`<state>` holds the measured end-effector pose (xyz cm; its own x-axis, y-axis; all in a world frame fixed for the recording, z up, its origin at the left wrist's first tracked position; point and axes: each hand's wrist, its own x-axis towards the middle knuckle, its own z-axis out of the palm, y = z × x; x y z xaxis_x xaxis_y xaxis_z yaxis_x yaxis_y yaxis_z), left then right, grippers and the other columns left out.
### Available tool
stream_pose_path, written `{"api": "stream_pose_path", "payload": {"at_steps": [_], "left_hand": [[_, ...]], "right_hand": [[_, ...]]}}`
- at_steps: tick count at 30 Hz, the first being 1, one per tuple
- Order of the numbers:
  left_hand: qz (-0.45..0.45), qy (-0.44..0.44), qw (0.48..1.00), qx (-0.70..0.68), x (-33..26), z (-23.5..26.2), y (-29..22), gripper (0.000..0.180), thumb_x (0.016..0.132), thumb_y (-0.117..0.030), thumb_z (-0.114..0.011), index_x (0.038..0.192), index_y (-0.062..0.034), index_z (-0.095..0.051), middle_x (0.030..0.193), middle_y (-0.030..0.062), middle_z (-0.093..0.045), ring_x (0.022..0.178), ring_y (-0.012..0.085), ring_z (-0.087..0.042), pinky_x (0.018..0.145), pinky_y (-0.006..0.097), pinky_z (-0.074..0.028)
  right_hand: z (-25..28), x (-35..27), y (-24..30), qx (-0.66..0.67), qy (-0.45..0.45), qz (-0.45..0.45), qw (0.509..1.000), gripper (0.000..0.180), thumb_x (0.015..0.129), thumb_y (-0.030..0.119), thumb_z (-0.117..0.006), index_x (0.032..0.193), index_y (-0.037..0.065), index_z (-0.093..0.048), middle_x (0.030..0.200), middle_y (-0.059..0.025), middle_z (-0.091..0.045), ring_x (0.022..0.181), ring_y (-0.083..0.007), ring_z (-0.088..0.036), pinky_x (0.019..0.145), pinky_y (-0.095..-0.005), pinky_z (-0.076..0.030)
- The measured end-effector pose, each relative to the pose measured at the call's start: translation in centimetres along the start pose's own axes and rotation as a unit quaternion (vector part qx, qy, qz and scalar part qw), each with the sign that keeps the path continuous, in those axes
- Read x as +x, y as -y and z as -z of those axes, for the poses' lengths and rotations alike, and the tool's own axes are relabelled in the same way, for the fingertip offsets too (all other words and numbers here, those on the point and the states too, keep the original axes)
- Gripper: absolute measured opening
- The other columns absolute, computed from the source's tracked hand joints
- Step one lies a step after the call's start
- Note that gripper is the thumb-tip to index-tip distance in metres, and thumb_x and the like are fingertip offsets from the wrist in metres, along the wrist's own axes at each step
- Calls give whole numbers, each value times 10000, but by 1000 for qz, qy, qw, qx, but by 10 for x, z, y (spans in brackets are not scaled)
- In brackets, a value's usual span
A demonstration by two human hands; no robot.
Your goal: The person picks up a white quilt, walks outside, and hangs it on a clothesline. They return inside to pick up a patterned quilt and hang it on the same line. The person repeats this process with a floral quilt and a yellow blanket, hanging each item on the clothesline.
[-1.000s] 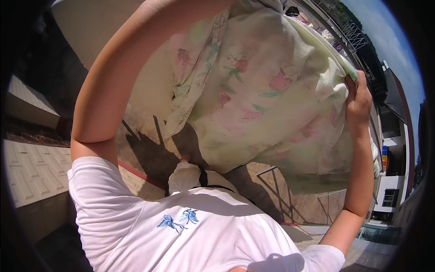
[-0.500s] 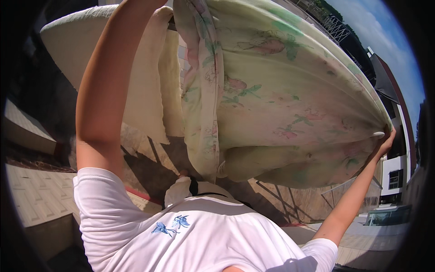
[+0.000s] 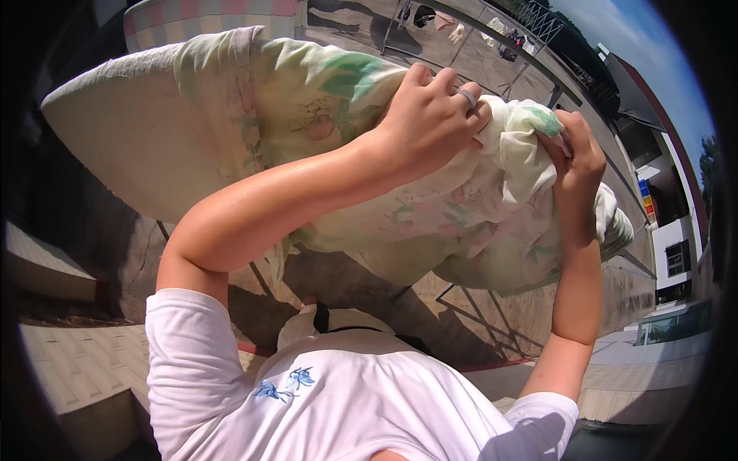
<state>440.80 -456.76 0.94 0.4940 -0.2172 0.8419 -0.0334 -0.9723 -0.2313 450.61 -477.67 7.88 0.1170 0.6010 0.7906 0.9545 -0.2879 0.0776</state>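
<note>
Pale floral bedding (image 3: 430, 211), cream-green with pink flowers and green leaves, hangs in front of me over a rack that it mostly hides. My left hand (image 3: 434, 111) is closed on its upper edge, a ring showing on one finger. To the right, my right hand (image 3: 576, 150) grips a bunched, knot-like part of the same bedding. Between the two hands the fabric is gathered into thick folds. At the left, a plain cream cloth (image 3: 115, 123) extends beyond the floral part; I cannot tell if both are one piece.
Behind hangs a pink, white and grey checked cloth (image 3: 207, 21). Further off, small laundry pieces (image 3: 500, 34) hang near metal rack bars (image 3: 538, 65). Thin rack legs (image 3: 469, 307) stand below the bedding. A pale tiled ledge (image 3: 84, 357) lies at the lower left, and a white building (image 3: 676, 230) stands right.
Both hands have come closer together, the left moving right and down, the right moving up and left. The spread floral bedding is now bunched between them and covers more of the cream cloth.
</note>
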Motion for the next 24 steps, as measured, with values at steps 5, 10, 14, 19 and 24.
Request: {"api": "stream_pose_path", "payload": {"at_steps": [5, 10, 14, 19, 24], "left_hand": [[20, -18, 992, -125, 22, 27, 38, 209, 825, -29, -636, 1028, -75, -643, 1006, 75, -647, 917, 297, -627, 767, 395, -522], [206, -89, 969, 100, 14, 74, 135, 246, 986, -124, -541, 1204, -101, -654, 1168, 111, -673, 1029, 297, -666, 891, 370, -529], [120, -19, 987, 107, 28, 95, 78, 347, 987, -75, -516, 1311, -162, -603, 1360, 89, -576, 1204, 288, -590, 968, 370, -500], [29, 67, 997, -22, 57, 71, -35, 488, 932, -413, -619, 1346, -158, -582, 1345, 116, -582, 1258, 330, -532, 1048, 464, -411], [72, 213, 971, -83, 68, 10, -49, 466, 912, -422, -628, 1195, -51, -628, 1143, 124, -651, 1090, 318, -589, 950, 432, -435]], "right_hand": [[28, 3, -37, -19, -84, -113, 990, 178, 915, 220, -698, 1017, 77, -665, 795, -88, -652, 697, -159, -610, 679, -271, -490], [30, 27, 18, 72, 1, -46, 996, 248, 935, 252, -666, 1099, 71, -621, 1057, -102, -652, 925, -246, -640, 830, -329, -490], [31, 19, 1, 50, 141, 110, 983, 303, 978, 222, -585, 1262, 123, -625, 1447, -114, -432, 1277, -288, -494, 1002, -387, -454], [83, -50, -102, -9, 260, -117, 958, 452, 933, 463, -592, 1295, 194, -618, 1412, -56, -530, 1301, -266, -489, 1101, -494, -281], [81, -94, -127, -55, 213, -176, 960, 537, 937, 590, -504, 956, 81, -671, 860, -76, -666, 874, -302, -608, 865, -404, -417]]}}
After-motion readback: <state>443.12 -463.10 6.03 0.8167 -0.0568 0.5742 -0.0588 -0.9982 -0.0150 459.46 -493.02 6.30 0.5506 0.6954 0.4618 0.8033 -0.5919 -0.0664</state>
